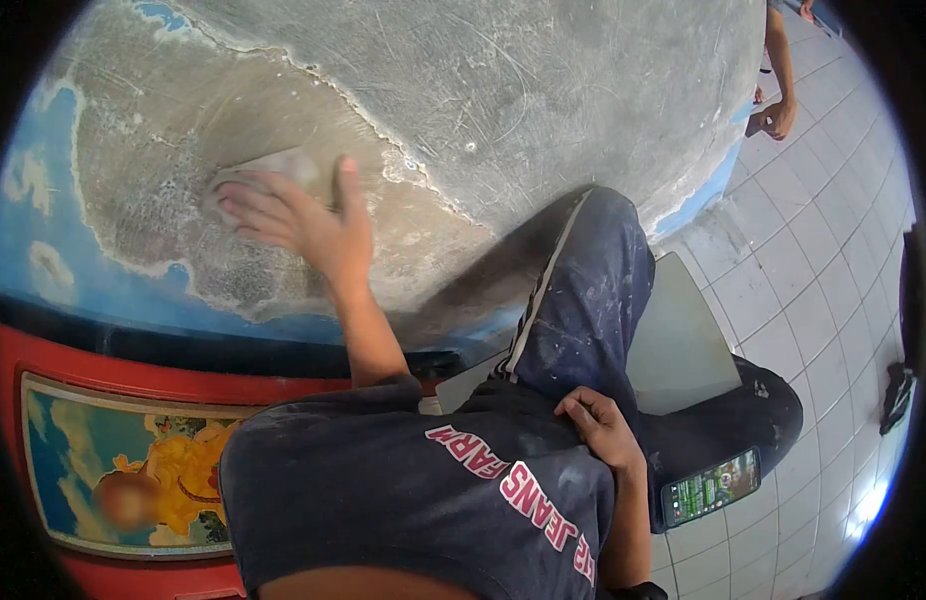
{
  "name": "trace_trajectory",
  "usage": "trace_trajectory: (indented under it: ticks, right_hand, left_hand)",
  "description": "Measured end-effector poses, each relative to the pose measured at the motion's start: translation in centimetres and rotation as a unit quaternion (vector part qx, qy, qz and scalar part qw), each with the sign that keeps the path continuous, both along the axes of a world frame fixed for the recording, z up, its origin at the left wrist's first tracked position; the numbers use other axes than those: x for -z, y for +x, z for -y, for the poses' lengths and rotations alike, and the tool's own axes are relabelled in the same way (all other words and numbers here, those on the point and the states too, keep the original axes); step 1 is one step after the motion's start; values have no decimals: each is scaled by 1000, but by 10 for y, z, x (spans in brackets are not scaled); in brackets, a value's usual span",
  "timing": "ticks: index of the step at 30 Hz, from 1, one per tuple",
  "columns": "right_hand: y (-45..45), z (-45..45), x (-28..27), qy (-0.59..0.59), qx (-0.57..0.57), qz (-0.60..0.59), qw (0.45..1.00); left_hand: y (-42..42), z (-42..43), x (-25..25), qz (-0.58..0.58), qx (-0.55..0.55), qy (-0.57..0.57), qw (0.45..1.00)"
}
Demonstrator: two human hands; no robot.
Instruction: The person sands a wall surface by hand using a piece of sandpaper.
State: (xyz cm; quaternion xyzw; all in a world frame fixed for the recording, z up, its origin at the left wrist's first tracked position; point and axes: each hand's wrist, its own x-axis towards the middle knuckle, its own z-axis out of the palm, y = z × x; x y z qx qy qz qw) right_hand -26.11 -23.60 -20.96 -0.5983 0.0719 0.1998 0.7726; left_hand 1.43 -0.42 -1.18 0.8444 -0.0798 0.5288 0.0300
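My left hand (308,225) lies flat against a curved, bare grey wall (453,90), its thumb spread out and its fingers slightly blurred. Under the fingers it holds a pale sheet (278,165) that looks like sandpaper; one edge sticks out past the hand. Around it the surface is brownish, with a rough, flaking edge. My right hand (598,425) rests on my lap, fingers loosely curled, with nothing visible in it. A phone (711,490) with its screen lit lies against my lower leg.
Blue paint (43,220) borders the bare area. Below it at left are a red surface (113,375) and a framed picture (133,470). My knee (608,240) is close to the wall. A pale board (678,340) is beside my legs. Another person's hand (780,120) shows at upper right above the tiled floor (798,240).
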Motion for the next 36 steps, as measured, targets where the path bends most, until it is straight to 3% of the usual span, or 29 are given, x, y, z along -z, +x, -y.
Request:
trace_trajectory:
  ticks: [4, 6, 9, 12, 15, 19, 21, 24, 25, 29, 32, 34, 36]
  right_hand:
    - [3, 1, -5, -15, -2, 20, 1000]
    - [2, 2, -3, -18, -14, 13, 1000]
    - [-1, -1, 1, -3, 4, 23, 1000]
    - [1, 4, -12, 7, -22, -65, 998]
    - [0, 0, -2, -1, -5, -6, 1000]
    - [1, -1, 0, -7, -2, 16, 1000]
    - [0, 0, -3, -16, -5, 9, 1000]
    - [0, 3, -6, -4, -11, -27, 1000]
    - [-1, 2, -6, -3, -11, -28, 1000]
    - [1, 1, -4, -4, -5, 7, 1000]
    - [1, 0, -2, -5, -10, 7, 1000]
    - [0, 0, -2, -6, -10, 2, 1000]
    - [-1, 0, -3, 9, -2, -22, 1000]
  left_hand:
    - [3, 16, 15, 3, -25, 7, 1000]
    - [-6, 37, 38, -110, -38, 78, 990]
    - [-7, 35, 48, -149, -4, 81, 985]
    - [-6, 19, 15, -65, -1, 5, 998]
    - [6, 14, 9, 0, 0, -8, 1000]
    - [-3, 43, 51, -87, -46, 73, 992]
    - [-12, 50, 66, -146, 41, 121, 981]
    - [-14, 30, 38, -112, -16, 101, 988]
    - [-10, 19, 29, -80, 5, 44, 996]
    - [-3, 10, 11, -29, 0, -2, 1000]
    - [-13, 40, 47, -103, -57, 48, 992]
    - [-20, 49, 70, -195, 34, 113, 974]
    - [-20, 41, 58, -194, 22, 110, 975]
